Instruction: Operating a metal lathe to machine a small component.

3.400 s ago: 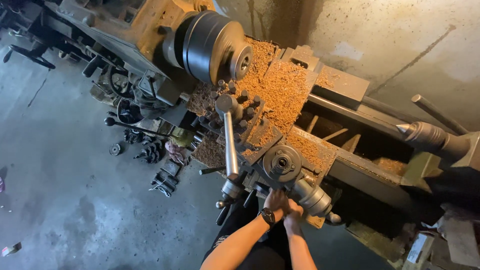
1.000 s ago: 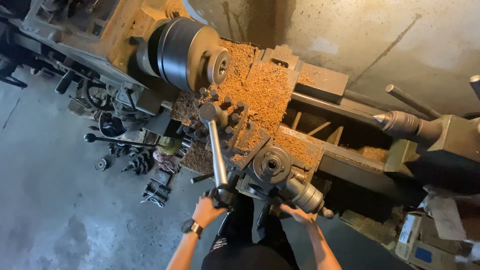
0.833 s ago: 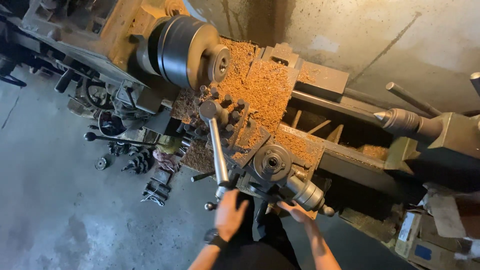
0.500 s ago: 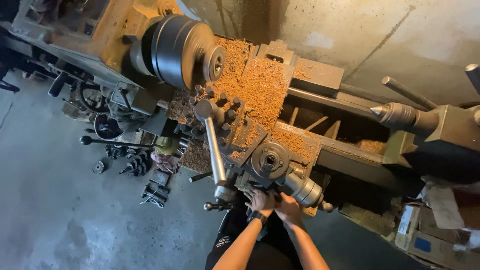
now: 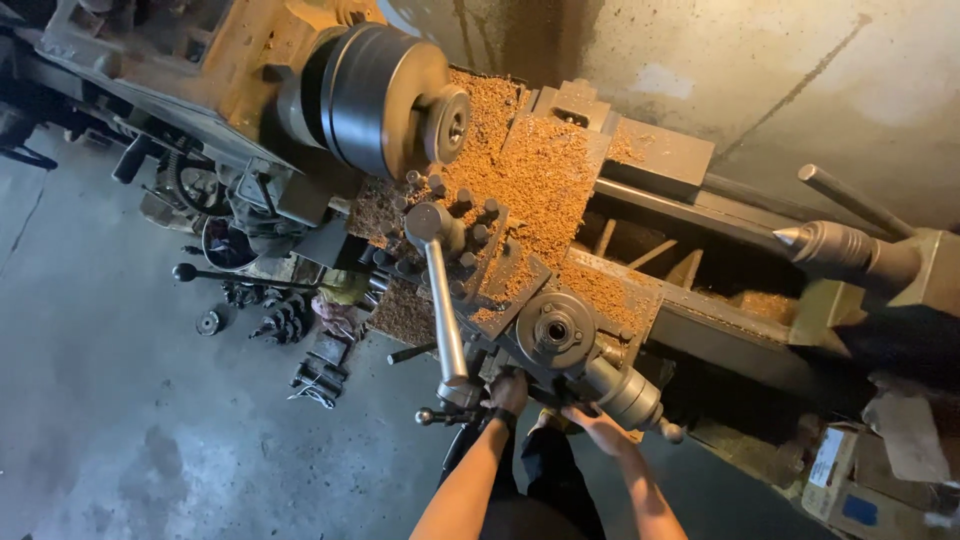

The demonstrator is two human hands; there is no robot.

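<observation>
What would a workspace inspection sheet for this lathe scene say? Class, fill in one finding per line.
Surface: lathe carriage thickly covered in orange-brown chips.
Job's things: chuck holds no visible workpiece; long tool-post handle points toward the person; tailstock centre stands apart from the chuck.
Clutter: gears and small metal parts on the concrete floor.
Grippers: left hand and right hand both at the carriage controls under the dial; grip unclear.
Cables: nothing seen.
Surroundings: stained wall; cardboard boxes at right.

Dark gears (image 5: pixel 283 322) and what look like small metal parts (image 5: pixel 318 377) lie on the concrete floor (image 5: pixel 110 430).
</observation>
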